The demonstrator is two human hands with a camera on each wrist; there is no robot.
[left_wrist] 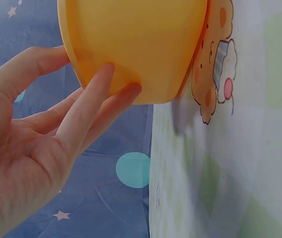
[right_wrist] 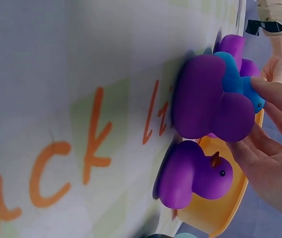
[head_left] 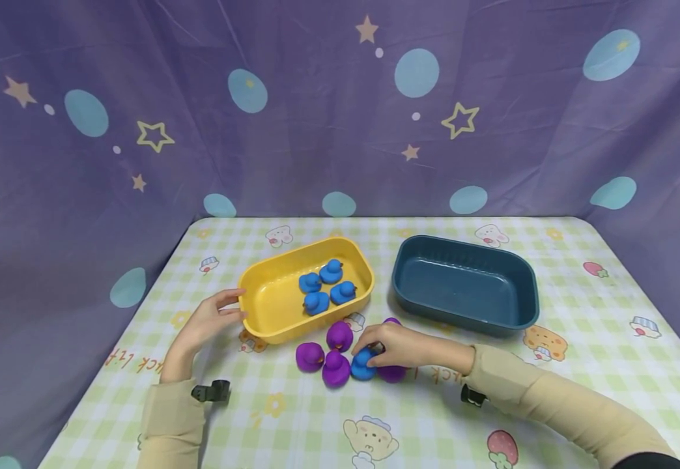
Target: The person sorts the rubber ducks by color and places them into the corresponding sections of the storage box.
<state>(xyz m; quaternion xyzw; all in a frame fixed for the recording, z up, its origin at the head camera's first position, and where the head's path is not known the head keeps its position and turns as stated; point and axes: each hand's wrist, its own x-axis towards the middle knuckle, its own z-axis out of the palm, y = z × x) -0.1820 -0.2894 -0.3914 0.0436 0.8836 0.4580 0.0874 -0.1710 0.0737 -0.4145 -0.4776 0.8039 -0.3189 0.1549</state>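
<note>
My left hand [head_left: 208, 324] touches the left end of a yellow basin [head_left: 269, 337]. In the left wrist view its fingertips lie against the basin's rim and outer wall, with the fingers fairly straight. Several blue rubber ducks [head_left: 316, 303] sit inside that basin. In front of it, my right hand [head_left: 401, 345] pinches another blue rubber duck [head_left: 363, 366] between thumb and fingers. Purple rubber ducks [head_left: 336, 370] stand close around it. In the right wrist view, a purple duck [right_wrist: 198, 94] partly hides the held blue one [right_wrist: 247, 89]; whether it touches the table I cannot tell.
A dark teal basin [head_left: 463, 319] stands to the right of the yellow one, with nothing seen inside. A green-checked cloth [head_left: 293, 430] covers the table. Behind it hangs a purple curtain [head_left: 328, 156] with stars and blue ovals.
</note>
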